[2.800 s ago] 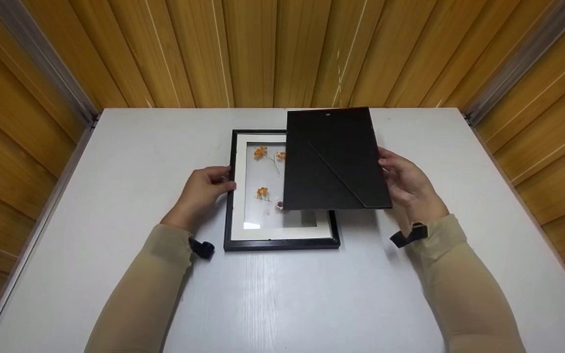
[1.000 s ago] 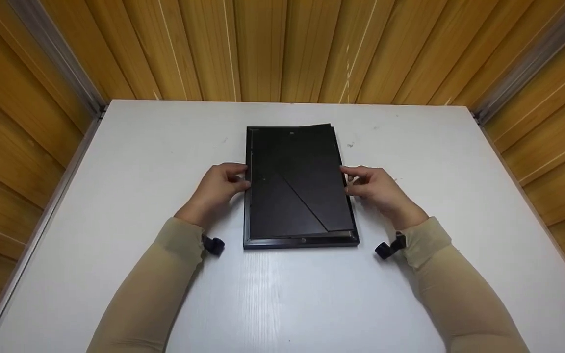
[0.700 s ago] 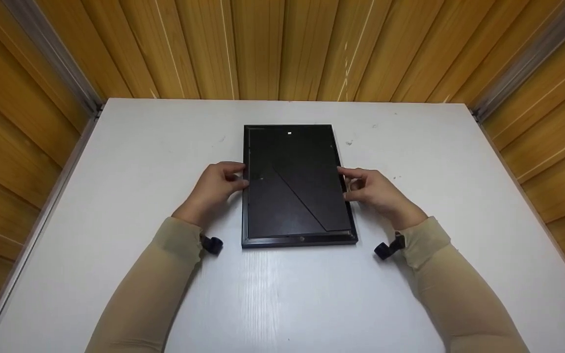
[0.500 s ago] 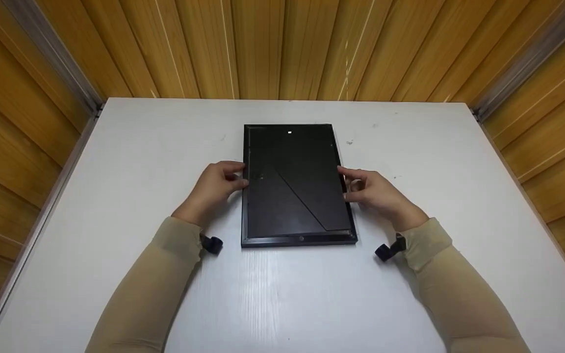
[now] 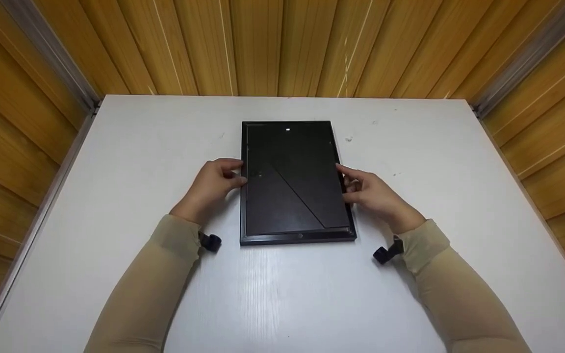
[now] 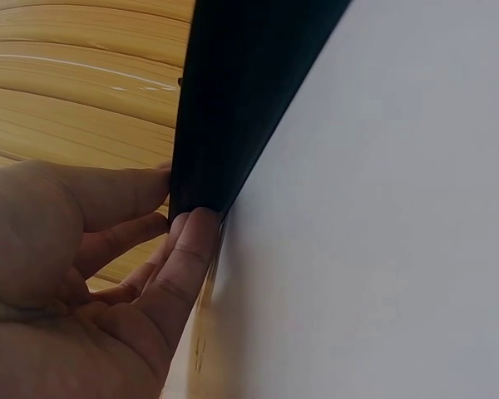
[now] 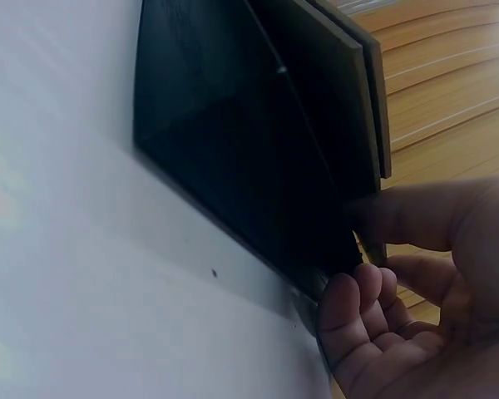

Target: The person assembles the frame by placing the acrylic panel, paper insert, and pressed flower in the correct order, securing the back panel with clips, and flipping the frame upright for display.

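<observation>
In the head view a black picture frame (image 5: 271, 240) lies face down on the white table. Its black backing board (image 5: 295, 191) sits over the opening, a diagonal seam marking the stand leg. My left hand (image 5: 213, 182) pinches the frame's left side between thumb and fingers. On the opposite side, my right hand (image 5: 374, 193) grips the right edge, thumb nearer me. In the right wrist view the backing board's brown edge (image 7: 368, 108) stands a little proud of the frame's side wall (image 7: 224, 158). The left wrist view shows fingertips (image 6: 198, 229) against the frame's outer side (image 6: 241, 91).
Small bits of debris (image 5: 348, 139) lie on the white table (image 5: 263, 299) right of the frame. Wood-slat walls (image 5: 258, 44) rise behind the table and along both sides. Each wrist wears a black camera mount, such as the left one (image 5: 211, 242).
My right hand has brought the backing board from the right down over the frame, covering the mat and dried flowers. The board's crooked top right corner has straightened; both hands now grip the frame's sides.
</observation>
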Tool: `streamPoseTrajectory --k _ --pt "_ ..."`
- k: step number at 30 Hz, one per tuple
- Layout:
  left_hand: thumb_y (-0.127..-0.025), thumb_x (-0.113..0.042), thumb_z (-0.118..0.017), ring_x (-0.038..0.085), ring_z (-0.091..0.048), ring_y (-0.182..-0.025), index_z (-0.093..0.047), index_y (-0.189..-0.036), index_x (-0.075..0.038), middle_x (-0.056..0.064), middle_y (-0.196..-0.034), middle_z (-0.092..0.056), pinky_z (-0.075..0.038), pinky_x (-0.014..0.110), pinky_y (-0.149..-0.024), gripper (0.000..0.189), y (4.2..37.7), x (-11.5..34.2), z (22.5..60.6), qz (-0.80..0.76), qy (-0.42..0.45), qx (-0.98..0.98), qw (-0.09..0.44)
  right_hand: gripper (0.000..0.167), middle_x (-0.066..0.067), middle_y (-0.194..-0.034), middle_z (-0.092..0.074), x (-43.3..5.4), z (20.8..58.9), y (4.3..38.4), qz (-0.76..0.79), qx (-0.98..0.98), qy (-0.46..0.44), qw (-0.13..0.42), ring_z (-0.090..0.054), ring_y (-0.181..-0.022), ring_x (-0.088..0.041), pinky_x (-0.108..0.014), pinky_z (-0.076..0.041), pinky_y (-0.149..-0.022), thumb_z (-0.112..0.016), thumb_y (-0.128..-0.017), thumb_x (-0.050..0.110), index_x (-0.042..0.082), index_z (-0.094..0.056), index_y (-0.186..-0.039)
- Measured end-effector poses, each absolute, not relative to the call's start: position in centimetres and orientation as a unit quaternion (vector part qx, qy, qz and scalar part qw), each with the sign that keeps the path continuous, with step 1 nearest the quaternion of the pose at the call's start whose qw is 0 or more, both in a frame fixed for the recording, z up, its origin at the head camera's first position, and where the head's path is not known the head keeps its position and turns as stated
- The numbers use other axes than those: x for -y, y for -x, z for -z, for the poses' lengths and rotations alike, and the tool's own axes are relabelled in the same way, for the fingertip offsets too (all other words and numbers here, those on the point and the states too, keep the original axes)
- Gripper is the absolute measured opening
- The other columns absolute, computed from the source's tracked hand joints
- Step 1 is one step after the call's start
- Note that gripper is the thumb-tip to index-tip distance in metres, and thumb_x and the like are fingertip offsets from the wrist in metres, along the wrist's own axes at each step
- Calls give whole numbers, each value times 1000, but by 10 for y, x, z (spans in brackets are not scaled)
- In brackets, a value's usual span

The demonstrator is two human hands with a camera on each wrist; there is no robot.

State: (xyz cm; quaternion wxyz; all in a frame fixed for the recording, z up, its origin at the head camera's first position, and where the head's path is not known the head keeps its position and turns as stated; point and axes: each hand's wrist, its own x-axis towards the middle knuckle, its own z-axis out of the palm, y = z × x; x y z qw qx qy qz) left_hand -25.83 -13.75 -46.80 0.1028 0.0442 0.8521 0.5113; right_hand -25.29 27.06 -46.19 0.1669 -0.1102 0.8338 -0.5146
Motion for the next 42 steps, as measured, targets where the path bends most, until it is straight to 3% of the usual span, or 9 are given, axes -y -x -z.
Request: streamPoseTrajectory --k 8,17,24,28,35,42 --pt "-108 -11 -76 32 -66 -139 -63 -160 -6 12 -167 -63 -52 45 -118 54 260 137 467 -513 -46 -851 106 87 -9 -118 -56 -272 460 251 493 -847 117 160 -49 -107 -22 -23 -43 -86 -79 -95 0 11 -43 -174" --pt "-108 -12 -75 31 -64 -140 -61 -162 -7 11 -172 -57 -50 46 -122 56 260 138 469 -515 -45 -848 115 87 -5 -115 -48 -280 459 255 520 -818 128 208 -52 -88 -7 -19 -44 -76 -75 -97 -7 3 -37 -175" --pt "-109 -12 -75 32 -65 -141 -61 -162 -7 13 -171 -57 -50 45 -121 56 260 141 468 -514 -48 -849 112 77 -8 -120 -48 -281 458 256 513 -818 134 222 -55 -102 -9 -17 -51 -89 -68 -103 -1 3 -38 -175" --pt "-109 -13 -74 32 -65 -141 -61 -163 -7 13 -172 -57 -51 45 -121 55 259 141 467 -510 -51 -851 114 78 -8 -122 -49 -278 459 256 514 -822 123 213 -59 -99 -5 -16 -54 -90 -71 -103 4 2 -39 -174" --pt "-109 -12 -75 31 -65 -140 -61 -162 -7 12 -172 -58 -51 44 -118 55 259 141 468 -511 -46 -851 115 77 -6 -119 -48 -275 461 256 530 -818 98 200 -56 -99 -6 -15 -53 -85 -74 -101 2 6 -45 -172" --pt "-108 -11 -75 31 -64 -141 -61 -162 -6 12 -171 -58 -51 44 -119 55 258 142 468 -510 -47 -851 116 74 -2 -109 -48 -274 462 254 582 -784 74 202 -48 -83 -7 -18 -44 -72 -72 -104 0 6 -45 -172"
